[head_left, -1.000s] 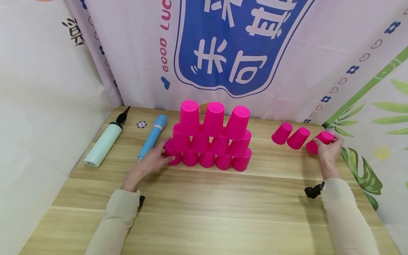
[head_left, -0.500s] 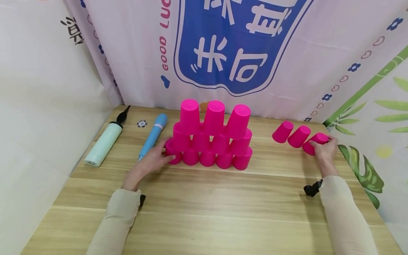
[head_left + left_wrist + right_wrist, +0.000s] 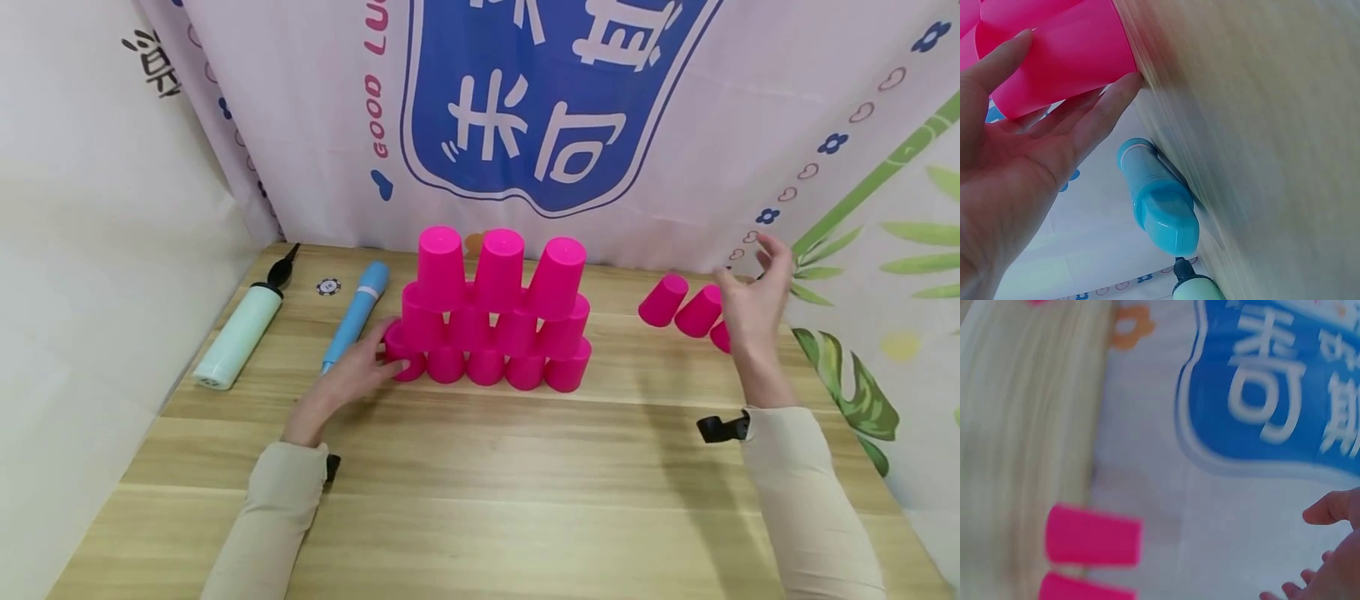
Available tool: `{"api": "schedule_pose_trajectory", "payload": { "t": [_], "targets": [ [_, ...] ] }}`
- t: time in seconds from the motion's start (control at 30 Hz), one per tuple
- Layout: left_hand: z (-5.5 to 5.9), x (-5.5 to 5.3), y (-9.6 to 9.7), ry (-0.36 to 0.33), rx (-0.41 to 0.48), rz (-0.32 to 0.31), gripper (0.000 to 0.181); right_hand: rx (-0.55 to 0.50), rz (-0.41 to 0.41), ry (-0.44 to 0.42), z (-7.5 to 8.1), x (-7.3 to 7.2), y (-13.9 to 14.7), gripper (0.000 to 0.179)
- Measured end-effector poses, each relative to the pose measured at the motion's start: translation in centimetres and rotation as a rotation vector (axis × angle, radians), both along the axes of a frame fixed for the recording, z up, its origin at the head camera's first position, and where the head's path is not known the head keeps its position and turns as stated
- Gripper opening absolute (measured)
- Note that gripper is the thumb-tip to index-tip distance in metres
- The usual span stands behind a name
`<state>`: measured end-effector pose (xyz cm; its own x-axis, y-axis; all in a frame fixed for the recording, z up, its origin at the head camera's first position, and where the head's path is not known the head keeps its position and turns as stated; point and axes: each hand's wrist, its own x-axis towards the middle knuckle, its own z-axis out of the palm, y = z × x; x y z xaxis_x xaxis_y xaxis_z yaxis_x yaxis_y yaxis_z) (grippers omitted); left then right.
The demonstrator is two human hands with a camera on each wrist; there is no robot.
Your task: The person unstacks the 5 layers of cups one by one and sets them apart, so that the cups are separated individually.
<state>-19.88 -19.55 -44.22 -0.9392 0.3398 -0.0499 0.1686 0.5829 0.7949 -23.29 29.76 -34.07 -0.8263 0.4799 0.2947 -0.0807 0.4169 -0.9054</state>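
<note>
A wall of upside-down pink cups stands in three tiers, with three cups on its top tier. My left hand grips the bottom tier's leftmost cup, thumb on one side and fingers along the other. On the right, a short row of upside-down cups holds a first cup, a middle cup and a third cup mostly hidden behind my right hand. That hand is raised with thumb and fingers spread, holding nothing. The right wrist view is blurred and shows two cups of the row beyond its fingers.
Left of the cup wall lie a blue tube-shaped pump, a pale green hand pump with a black nozzle, and a small round chip. A printed cloth hangs along the table's back edge.
The right hand first slid the third cup leftward to the row, then let go and rose above it. The left hand stays on its cup.
</note>
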Motion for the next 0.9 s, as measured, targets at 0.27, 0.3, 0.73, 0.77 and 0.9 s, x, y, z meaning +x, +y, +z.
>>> {"api": "schedule_pose_trajectory", "payload": {
  "t": [0.27,0.3,0.73,0.77,0.9],
  "targets": [
    [-0.2,0.0,0.1,0.008,-0.012,0.006,0.072,-0.118,0.424,0.278,3.0,2.0,-8.3,0.047],
    [-0.2,0.0,0.1,0.007,-0.010,0.006,0.072,-0.122,0.474,0.281,3.3,2.3,-9.2,0.047],
    [-0.1,0.0,0.0,0.011,-0.011,0.002,0.070,0.148,0.719,0.084,4.0,3.7,-15.1,0.072],
    [-0.1,0.0,0.1,0.016,-0.011,-0.001,0.070,0.151,0.718,0.083,3.9,3.7,-15.2,0.072],
    [-0.1,0.0,0.1,0.024,-0.014,-0.002,0.070,0.155,0.704,0.085,3.1,3.2,-15.0,0.073]
  ]
}}
